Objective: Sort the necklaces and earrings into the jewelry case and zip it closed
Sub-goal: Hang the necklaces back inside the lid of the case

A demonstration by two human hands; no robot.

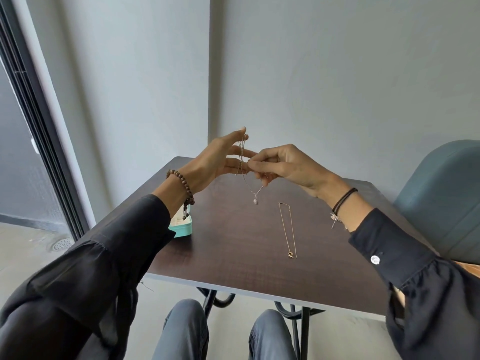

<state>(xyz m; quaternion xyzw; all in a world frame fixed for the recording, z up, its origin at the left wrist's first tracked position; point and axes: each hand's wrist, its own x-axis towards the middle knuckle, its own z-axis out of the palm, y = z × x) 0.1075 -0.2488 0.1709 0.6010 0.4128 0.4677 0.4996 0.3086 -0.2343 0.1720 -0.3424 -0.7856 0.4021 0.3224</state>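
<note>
A thin silver necklace with a small oval pendant hangs in the air above the dark table. My left hand is raised with straight fingers, and the chain is draped over its fingertips. My right hand pinches the same chain just to the right of those fingertips. A gold necklace with a small ring pendant lies stretched out on the table right of centre. The turquoise jewelry case stands open at the table's left edge, mostly hidden behind my left forearm.
The dark wooden table stands in a corner of grey walls. A blue-grey upholstered chair sits to the right. A dark window frame runs down the left. My knees show under the near table edge.
</note>
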